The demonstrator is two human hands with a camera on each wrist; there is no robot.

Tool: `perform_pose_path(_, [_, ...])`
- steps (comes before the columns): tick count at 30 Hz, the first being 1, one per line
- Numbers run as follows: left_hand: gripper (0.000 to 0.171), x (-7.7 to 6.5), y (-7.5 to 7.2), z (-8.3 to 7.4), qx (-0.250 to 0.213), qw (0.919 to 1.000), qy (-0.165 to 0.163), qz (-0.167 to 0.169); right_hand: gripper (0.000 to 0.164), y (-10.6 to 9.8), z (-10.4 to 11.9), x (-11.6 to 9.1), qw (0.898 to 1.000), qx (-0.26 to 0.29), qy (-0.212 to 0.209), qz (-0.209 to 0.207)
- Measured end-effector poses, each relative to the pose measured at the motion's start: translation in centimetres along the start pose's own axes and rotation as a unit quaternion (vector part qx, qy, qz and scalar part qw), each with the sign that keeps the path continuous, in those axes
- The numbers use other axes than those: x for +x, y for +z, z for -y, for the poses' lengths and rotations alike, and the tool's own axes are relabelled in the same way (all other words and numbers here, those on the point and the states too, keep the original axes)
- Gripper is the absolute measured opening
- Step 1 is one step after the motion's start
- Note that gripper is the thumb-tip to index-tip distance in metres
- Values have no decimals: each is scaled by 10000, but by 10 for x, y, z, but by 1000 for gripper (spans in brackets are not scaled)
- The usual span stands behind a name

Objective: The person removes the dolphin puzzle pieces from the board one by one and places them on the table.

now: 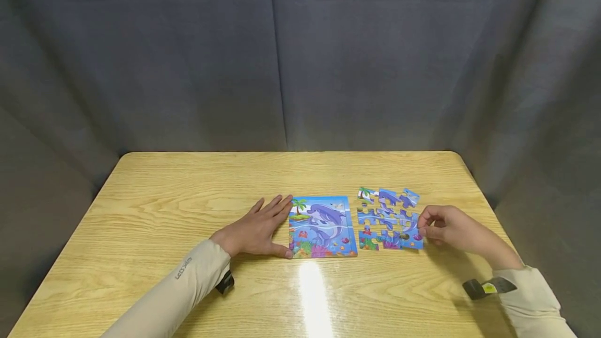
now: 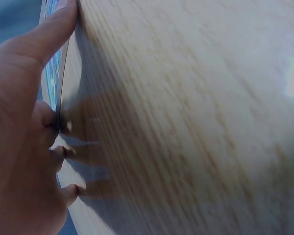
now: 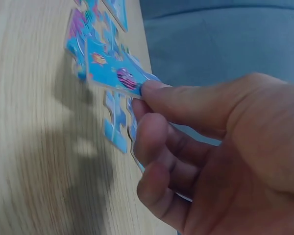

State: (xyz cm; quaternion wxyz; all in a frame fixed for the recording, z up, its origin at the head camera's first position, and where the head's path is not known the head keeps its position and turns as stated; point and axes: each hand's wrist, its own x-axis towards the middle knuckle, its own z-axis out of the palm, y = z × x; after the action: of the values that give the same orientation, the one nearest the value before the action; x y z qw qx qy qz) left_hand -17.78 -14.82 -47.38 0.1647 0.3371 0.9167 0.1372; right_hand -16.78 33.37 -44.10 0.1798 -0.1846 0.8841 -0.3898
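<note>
My right hand [image 1: 457,231] pinches a corner puzzle piece [image 3: 112,68] between thumb and fingertips. The piece is blue with a striped purple fish and an orange sea creature, and it is raised over other pieces in the right wrist view. Spread in loose rows to the right of the board are several more puzzle pieces [image 1: 368,216], showing dolphins, a palm and coral. My left hand [image 1: 255,228] lies with straight, spread fingers along the left edge of a square dolphin puzzle board [image 1: 324,226], thumb at its lower left corner.
Everything lies on a light wood-grain table [image 1: 188,186]. Dark grey curtains [image 1: 202,67] hang behind it and at both sides. A bright light reflection falls on the tabletop in front of the board. Each wrist wears a small black device.
</note>
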Motion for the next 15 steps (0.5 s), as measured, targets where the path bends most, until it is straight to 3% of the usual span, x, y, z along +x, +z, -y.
perform_pose_path(15, [115,0,0,-1,8,10000,8,-36,6,2,-11,-1,9984,-554,28,-56])
